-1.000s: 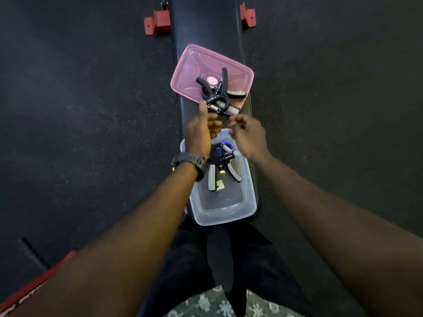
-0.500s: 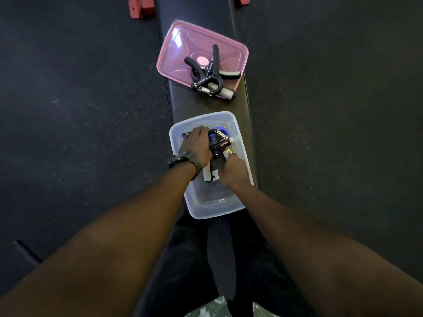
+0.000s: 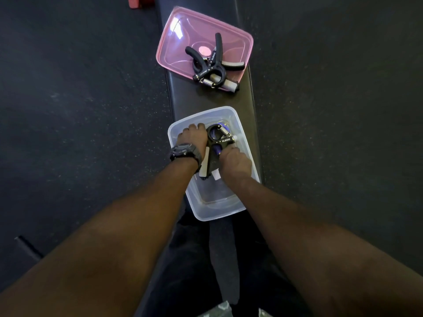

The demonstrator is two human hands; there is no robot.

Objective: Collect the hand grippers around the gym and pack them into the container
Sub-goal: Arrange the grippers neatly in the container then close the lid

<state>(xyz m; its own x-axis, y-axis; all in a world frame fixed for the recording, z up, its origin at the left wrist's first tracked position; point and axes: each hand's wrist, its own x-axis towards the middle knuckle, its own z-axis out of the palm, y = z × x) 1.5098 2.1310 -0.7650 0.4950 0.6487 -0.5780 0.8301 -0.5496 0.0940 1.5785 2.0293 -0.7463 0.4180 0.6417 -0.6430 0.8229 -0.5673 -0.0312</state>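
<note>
A clear plastic container (image 3: 219,213) stands on the black bench, close to me. A black hand gripper (image 3: 218,143) with a spring and grey handles lies inside it, over something purple. My right hand (image 3: 233,161) is closed on that gripper's right handle. My left hand (image 3: 191,139), with a watch at its wrist, lies palm down in the container, against the gripper's left side with its fingers curled; what is under it is hidden. Two more black hand grippers (image 3: 211,65) lie tangled on a pink lid (image 3: 176,42) farther along the bench.
The narrow black bench (image 3: 206,99) runs away from me over a dark rubber floor. A red bracket (image 3: 134,1) shows at the top edge. My legs straddle the bench at the bottom of the view.
Both hands came back from the pink lid and went down into the clear container onto the gripper there. The two grippers on the lid have stayed put.
</note>
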